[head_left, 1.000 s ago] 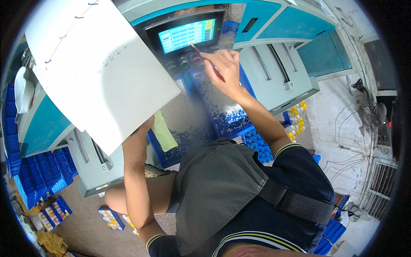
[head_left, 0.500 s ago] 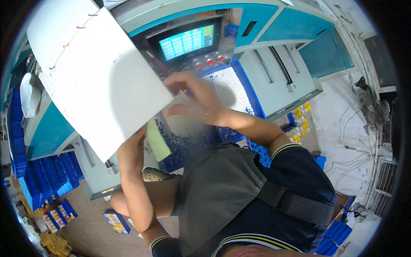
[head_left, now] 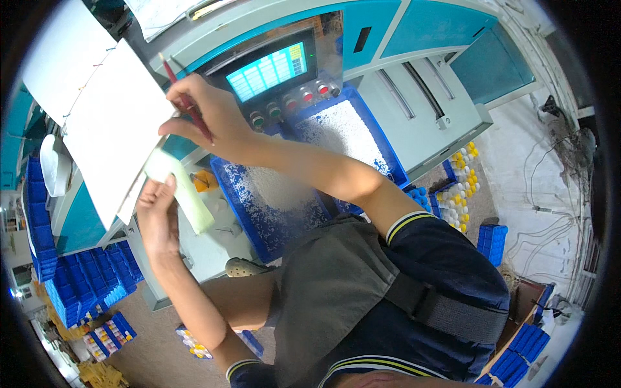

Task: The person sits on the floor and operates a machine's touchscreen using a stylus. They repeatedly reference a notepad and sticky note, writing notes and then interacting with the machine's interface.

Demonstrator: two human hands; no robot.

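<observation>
A large thread-bound notebook [head_left: 113, 123] with blank white pages is spread at the upper left, tilted. My right hand [head_left: 217, 119] is closed round a dark red pen [head_left: 196, 118], its thumb and forefinger at the notebook's right page edge. Below that edge my left hand [head_left: 157, 204] is closed on a pale green paper slip [head_left: 191, 200], thumb on top. The slip hangs down to the right, its upper end by the notebook's pages. Whether the left fingers also grip the notebook cannot be made out.
Blue trays of white pellets [head_left: 339, 129] sit below a lit control screen [head_left: 266, 71] and its push buttons [head_left: 291, 103]. A grey-and-teal machine [head_left: 424, 97] stands behind. Stacked blue bins [head_left: 90, 278] are at the left; yellow and white caps [head_left: 460, 181] lie at the right.
The notebook has shifted left. My right hand has moved left with the pen to the page edge. My left hand has moved left too, and more of the green slip shows.
</observation>
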